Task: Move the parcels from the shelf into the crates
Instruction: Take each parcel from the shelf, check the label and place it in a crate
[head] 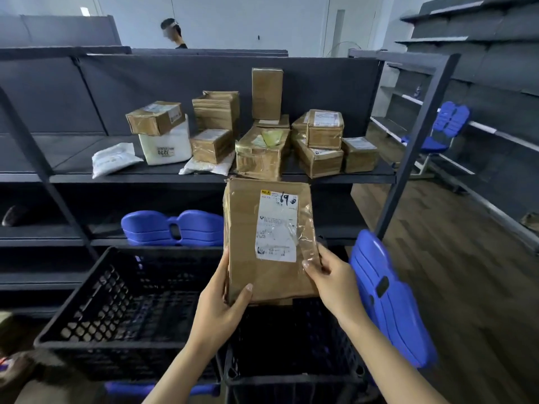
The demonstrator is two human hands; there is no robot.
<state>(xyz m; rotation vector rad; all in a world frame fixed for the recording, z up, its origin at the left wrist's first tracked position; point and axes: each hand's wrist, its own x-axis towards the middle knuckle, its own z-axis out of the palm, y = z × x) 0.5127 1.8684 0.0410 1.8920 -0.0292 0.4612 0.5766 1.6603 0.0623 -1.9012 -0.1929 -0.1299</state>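
I hold a flat brown cardboard parcel (pixel 248 228) with a white label, upright, above the gap between two black crates. My left hand (pixel 221 304) grips its lower left corner and my right hand (pixel 329 275) grips its lower right edge. The left crate (pixel 87 325) looks empty, and the right crate (pixel 291 383) lies directly under the parcel, its inside dark. On the dark shelf (pixel 140 177) behind lie several taped brown boxes (pixel 261 154), a white box (pixel 166 147) marked 3270 and a white bag (pixel 113 161).
Blue plastic chair parts lie on the lower shelf (pixel 172 227) and lean at the right of the crates (pixel 388 290). A dark upright post (pixel 414 147) ends the shelf at the right. More grey shelving (pixel 481 83) stands at far right across a wooden floor. A person stands behind the shelf.
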